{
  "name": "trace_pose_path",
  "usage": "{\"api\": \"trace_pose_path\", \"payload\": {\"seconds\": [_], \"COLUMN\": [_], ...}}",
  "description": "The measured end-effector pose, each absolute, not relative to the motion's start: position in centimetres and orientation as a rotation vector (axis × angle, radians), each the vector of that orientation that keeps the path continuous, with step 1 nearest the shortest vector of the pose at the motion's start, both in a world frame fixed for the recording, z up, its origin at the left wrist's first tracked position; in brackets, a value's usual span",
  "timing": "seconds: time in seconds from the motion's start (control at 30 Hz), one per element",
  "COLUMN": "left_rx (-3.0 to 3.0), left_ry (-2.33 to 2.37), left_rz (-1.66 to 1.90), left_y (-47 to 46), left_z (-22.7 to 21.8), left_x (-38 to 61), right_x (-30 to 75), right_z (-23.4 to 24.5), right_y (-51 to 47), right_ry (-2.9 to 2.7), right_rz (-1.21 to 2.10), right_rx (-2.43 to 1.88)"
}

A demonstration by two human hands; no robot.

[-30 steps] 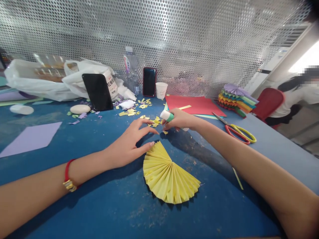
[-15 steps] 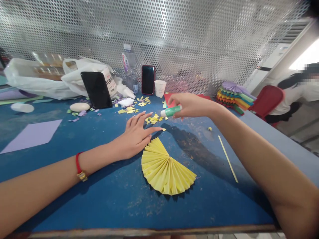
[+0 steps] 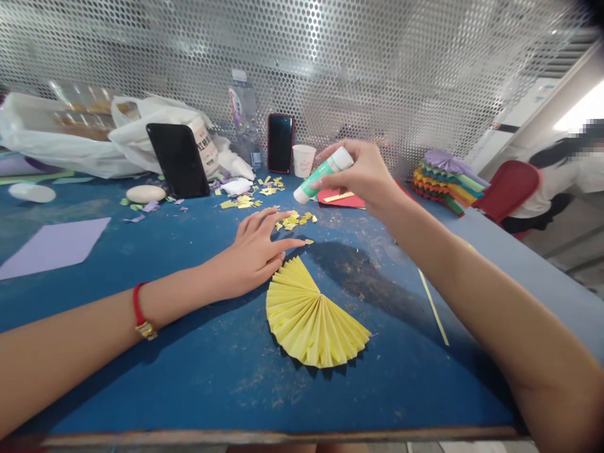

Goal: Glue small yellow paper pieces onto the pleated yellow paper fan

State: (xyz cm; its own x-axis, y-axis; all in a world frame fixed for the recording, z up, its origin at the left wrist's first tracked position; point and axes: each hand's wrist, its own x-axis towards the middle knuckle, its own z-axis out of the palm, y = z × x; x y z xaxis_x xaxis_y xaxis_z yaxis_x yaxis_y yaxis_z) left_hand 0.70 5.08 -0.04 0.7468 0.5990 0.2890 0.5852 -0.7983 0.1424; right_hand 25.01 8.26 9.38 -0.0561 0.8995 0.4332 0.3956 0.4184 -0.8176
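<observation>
My right hand [image 3: 361, 173] grips a green and white glue stick [image 3: 324, 174], held tilted in the air above the table. Flat on the blue table rests my left hand [image 3: 259, 248], its fingers spread. The left thumb touches a small yellow paper scrap [image 3: 309, 241]. Just right of that hand and nearer to me lies a pleated yellow paper fan [image 3: 316, 321], spread in roughly a half circle. Beyond the left fingertips is a pile of yellow paper scraps [image 3: 295, 220].
A thin yellow strip [image 3: 433, 308] lies at right and a lilac sheet [image 3: 56, 247] at left. Behind stand a black phone [image 3: 177, 160], a second phone [image 3: 280, 143], a paper cup [image 3: 303, 160] and a bottle [image 3: 245, 119]. Colourful folded fans [image 3: 443, 179] are stacked far right, near a seated person.
My right hand has lifted the glue stick and tilted it more steeply, with its lower end now pointing down to the left. My left hand keeps its place by the fan.
</observation>
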Motion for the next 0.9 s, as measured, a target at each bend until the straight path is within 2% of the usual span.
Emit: {"api": "trace_pose_path", "payload": {"seconds": [0.2,0.27,0.37,0.53,0.67,0.9], "left_rx": [2.903,2.902,2.903,2.878,2.882,2.903], "left_ry": [1.012,1.030,1.041,1.051,1.001,1.007], "left_rz": [0.498,0.505,0.503,0.477,0.493,0.452], "left_y": [4.9,4.8,4.8,4.8,5.0,5.3], "left_z": [-0.1,-0.1,-0.1,-0.3,-0.5,-0.7], "left_x": [0.8,0.8,0.7,0.6,0.5,0.5], "right_x": [22.2,21.8,21.9,23.2,23.7,23.3], "right_z": [4.2,2.1,0.3,0.2,0.0,-0.1], "right_y": [7.5,6.7,5.8,5.4,5.6,5.7], "right_ry": [-1.342,-1.498,-1.715,-1.762,-1.891,-1.923], "right_rz": [0.161,0.036,0.088,0.176,0.138,0.040], "right_rx": [-1.201,-1.165,-1.224,-1.226,-1.118,-1.236]}}
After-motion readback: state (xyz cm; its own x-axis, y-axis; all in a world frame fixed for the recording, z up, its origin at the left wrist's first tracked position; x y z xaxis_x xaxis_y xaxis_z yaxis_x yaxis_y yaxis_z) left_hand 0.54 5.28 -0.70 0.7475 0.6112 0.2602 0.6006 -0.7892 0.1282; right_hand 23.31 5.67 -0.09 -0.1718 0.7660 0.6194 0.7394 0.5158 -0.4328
